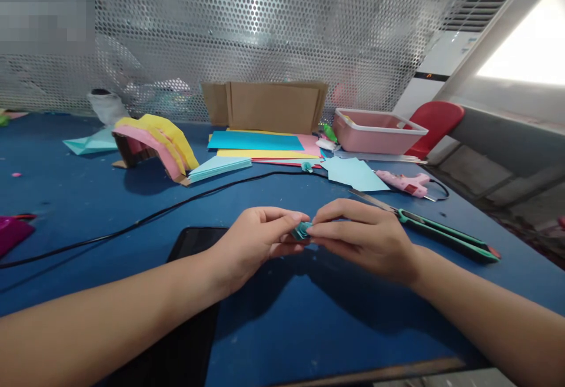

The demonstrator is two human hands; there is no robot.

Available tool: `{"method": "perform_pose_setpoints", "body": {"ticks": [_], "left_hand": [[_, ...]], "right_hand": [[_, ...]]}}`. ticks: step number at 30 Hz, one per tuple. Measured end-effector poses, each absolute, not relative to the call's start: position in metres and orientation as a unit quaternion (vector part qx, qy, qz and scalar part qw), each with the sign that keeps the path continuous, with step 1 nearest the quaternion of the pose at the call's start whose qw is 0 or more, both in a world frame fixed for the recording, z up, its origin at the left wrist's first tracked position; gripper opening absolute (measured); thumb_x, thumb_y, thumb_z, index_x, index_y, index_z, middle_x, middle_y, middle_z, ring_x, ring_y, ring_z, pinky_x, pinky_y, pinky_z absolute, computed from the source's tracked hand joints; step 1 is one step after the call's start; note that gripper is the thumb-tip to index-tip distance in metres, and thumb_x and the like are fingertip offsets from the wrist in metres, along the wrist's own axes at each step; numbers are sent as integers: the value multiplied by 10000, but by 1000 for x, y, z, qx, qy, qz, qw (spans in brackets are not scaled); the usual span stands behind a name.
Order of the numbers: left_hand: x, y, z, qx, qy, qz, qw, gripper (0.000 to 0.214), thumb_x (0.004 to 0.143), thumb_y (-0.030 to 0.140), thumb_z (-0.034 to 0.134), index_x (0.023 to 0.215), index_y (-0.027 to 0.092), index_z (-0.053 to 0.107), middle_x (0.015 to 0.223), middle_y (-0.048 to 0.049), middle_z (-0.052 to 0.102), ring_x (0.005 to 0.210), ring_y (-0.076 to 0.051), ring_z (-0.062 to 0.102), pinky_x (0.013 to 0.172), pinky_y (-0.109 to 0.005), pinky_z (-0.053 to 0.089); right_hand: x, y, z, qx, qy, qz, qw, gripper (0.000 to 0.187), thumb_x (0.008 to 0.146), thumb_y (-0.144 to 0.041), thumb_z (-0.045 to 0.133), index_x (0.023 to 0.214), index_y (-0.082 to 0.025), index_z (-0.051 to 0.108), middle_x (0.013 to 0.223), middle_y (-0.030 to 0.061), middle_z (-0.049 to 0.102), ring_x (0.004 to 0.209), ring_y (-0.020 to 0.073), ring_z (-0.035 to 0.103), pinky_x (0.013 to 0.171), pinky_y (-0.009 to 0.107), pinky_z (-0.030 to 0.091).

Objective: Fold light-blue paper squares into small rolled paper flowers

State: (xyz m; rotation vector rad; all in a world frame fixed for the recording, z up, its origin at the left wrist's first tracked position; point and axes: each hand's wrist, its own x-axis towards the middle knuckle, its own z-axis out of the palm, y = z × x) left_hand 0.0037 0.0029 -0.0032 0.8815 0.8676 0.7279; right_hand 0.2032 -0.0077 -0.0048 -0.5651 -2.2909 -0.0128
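My left hand (pixel 258 241) and my right hand (pixel 362 237) meet over the middle of the blue table (pixel 309 316). Both pinch a small rolled piece of teal paper (pixel 302 231) between their fingertips. The roll is held just above the table surface. Most of it is hidden by my fingers. A black flat mat (pixel 194 245) lies under my left wrist.
Green-handled scissors (pixel 441 234) lie right of my right hand, a pink glue gun (pixel 408 184) and its black cord (pixel 132 225) behind. Coloured paper sheets (pixel 260 145), a pink tub (pixel 377 131), a cardboard box (pixel 269 107) and a pink-yellow paper arch (pixel 154 142) stand further back.
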Motion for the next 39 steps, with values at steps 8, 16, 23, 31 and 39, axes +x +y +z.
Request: {"method": "perform_pose_setpoints", "body": {"ticks": [8, 16, 23, 31, 39], "left_hand": [[6, 3, -1, 416, 414, 304, 750, 112, 773, 220, 737, 779, 109, 747, 719, -24, 689, 639, -74, 617, 669, -193, 526], [1, 8, -5, 438, 402, 317, 739, 191, 753, 286, 775, 848, 154, 675, 816, 14, 635, 771, -87, 625, 776, -233, 509], [2, 6, -3, 444, 374, 333, 743, 309, 796, 168, 722, 1093, 201, 645, 1011, -19, 640, 804, -85, 614, 821, -268, 497], [0, 6, -9, 497, 357, 366, 701, 311, 746, 268, 783, 1027, 209, 663, 982, -7, 652, 894, -116, 608, 836, -269, 461], [1, 4, -5, 510, 372, 394, 668, 291, 737, 342, 784, 928, 167, 651, 890, 5, 660, 829, -104, 602, 776, -242, 486]], "right_hand": [[204, -5, -10, -248, -892, 83, 368, 61, 875, -134, 641, 884, -171, 690, 854, 63, 636, 765, 123, 626, 714, 228, 545], [204, -4, -11, -299, -866, 37, 398, 183, 854, -131, 660, 1017, -212, 645, 921, 66, 649, 844, 167, 641, 779, 288, 553], [202, -5, -7, -375, -818, 75, 431, 96, 860, -128, 621, 914, -207, 632, 848, 49, 659, 732, 152, 626, 652, 276, 556], [193, -13, -6, -400, -807, 179, 395, 129, 850, -179, 653, 723, -176, 628, 685, 7, 622, 611, 103, 569, 541, 207, 465], [192, -14, -6, -417, -770, 255, 409, 97, 810, -236, 708, 771, -173, 646, 739, 13, 639, 647, 113, 602, 582, 208, 507]]}}
